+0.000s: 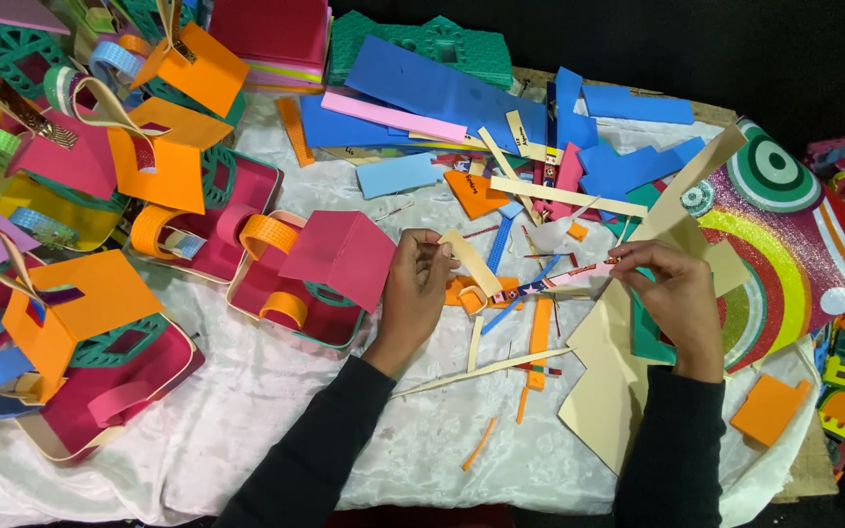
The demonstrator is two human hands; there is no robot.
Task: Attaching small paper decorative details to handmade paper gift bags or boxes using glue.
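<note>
While both black-sleeved forearms reach up from the near edge of the white cloth (276, 411), the person's left hand (415, 286) sits near the centre of the view with its fingers curled together, pinching one end of a cream foam strip (471, 262) that bends over into a loop. At about 3 o'clock from it, well apart, the right hand (675, 293) has thumb and forefinger pressed together on the end of a thin pink strip (579, 275), which runs level toward 9 o'clock and reaches nearly to the cream loop; whether the two strips touch cannot be told. Beneath the right hand lies a large cream foam offcut (606, 383), spreading toward 6 o'clock. Between the hands, scraps of orange, blue and cream foam (538, 337) litter the cloth. At 9 o'clock from the left hand stands a pink foam box with orange loops (297, 284), one of several such pink-and-orange pieces crowding the 9 to 11 o'clock side. Blue foam sheets (442, 93) are stacked at 12 o'clock, and a glittered sheet with coloured arcs (784, 244) lies at 3 o'clock beyond the right hand. An orange foam square (770, 409) rests at 4 o'clock.
</note>
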